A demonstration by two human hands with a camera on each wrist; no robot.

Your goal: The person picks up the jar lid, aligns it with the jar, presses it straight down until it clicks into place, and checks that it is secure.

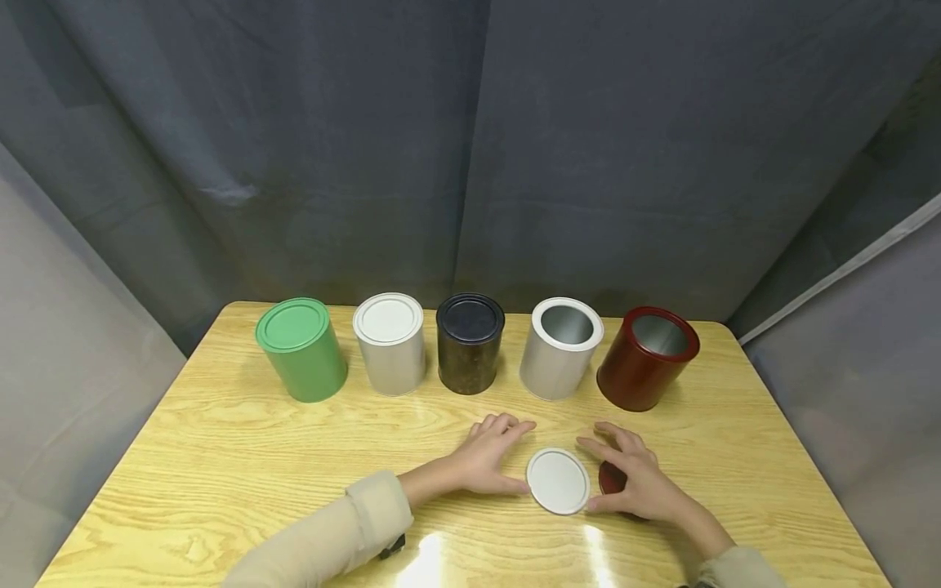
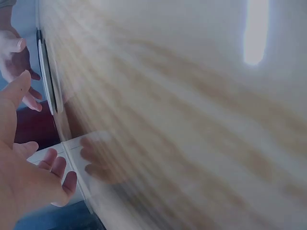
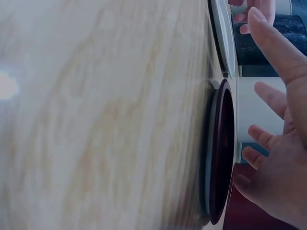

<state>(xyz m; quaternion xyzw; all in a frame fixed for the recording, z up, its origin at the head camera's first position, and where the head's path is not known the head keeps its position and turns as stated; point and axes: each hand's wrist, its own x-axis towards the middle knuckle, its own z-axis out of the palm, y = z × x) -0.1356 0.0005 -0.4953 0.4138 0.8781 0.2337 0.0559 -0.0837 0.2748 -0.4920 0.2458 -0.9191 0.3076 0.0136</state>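
A round white lid [image 1: 558, 481] lies flat on the table between the two hands. To its left, my left hand [image 1: 491, 457] has its thumb and fingers spread toward the lid, apart from it. My right hand [image 1: 634, 474] hovers on the other side, over a dark red lid [image 1: 612, 478] that it partly hides; its thumb comes close to the white lid's edge. In the right wrist view the red lid [image 3: 222, 153] lies below the spread fingers, with the white lid [image 3: 224, 36] beyond. Neither hand holds anything.
Along the back stand a green can [image 1: 303, 351], a white can [image 1: 391, 347] and a black can [image 1: 470, 347], all lidded. Right of them are an open white can [image 1: 553, 367] and an open dark red can [image 1: 636, 371]. Grey curtains [image 1: 470, 147] hang behind the wooden table [image 1: 243, 474].
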